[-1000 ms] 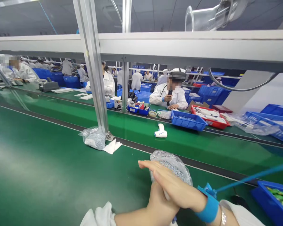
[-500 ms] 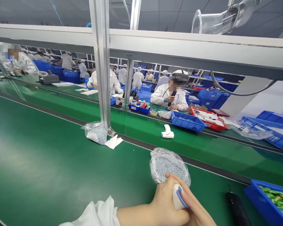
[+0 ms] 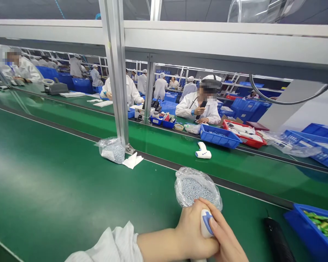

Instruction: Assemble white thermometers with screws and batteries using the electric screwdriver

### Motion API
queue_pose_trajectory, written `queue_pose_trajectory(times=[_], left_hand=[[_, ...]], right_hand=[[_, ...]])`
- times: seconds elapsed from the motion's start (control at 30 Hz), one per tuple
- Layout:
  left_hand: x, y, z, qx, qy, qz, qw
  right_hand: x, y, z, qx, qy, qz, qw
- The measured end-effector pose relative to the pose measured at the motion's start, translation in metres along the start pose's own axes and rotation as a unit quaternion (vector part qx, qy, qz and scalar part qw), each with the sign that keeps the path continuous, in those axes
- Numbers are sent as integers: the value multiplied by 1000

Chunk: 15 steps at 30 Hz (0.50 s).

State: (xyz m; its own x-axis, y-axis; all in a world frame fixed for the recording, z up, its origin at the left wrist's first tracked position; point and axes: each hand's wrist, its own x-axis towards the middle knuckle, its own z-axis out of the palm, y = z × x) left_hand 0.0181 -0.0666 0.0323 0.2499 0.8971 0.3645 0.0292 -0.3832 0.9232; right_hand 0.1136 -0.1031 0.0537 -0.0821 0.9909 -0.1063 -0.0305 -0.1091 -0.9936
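Observation:
A white and blue handheld thermometer is clasped between both of my hands at the lower middle. My left hand, coming from a white sleeve, wraps around it from the left. My right hand closes on it from the other side, its thumb pressed against the blue part. Most of the thermometer is hidden by the fingers. Just beyond my hands lies an open plastic bag of small silvery screws, partly covered by them. To the right rests a black electric screwdriver.
Another thermometer lies on the green conveyor belt. A blue bin with green and yellow parts stands at the right. A metal post, a second screw bag and white paper are left of centre. Co-workers sit opposite.
The thermometer in my hands has turned slightly, showing more of its blue part. The one on the belt has shifted right. My view has tilted down a little.

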Motion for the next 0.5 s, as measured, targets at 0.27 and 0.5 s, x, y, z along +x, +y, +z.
queue_pose_trajectory(times=[0.27, 0.5], left_hand=[[4, -18, 8, 79, -36, -26, 996], [1, -53, -1, 140, -99, -15, 985]], right_hand=[[15, -1, -29, -379, 38, -256, 888], [73, -50, -99, -253, 155, -69, 952]])
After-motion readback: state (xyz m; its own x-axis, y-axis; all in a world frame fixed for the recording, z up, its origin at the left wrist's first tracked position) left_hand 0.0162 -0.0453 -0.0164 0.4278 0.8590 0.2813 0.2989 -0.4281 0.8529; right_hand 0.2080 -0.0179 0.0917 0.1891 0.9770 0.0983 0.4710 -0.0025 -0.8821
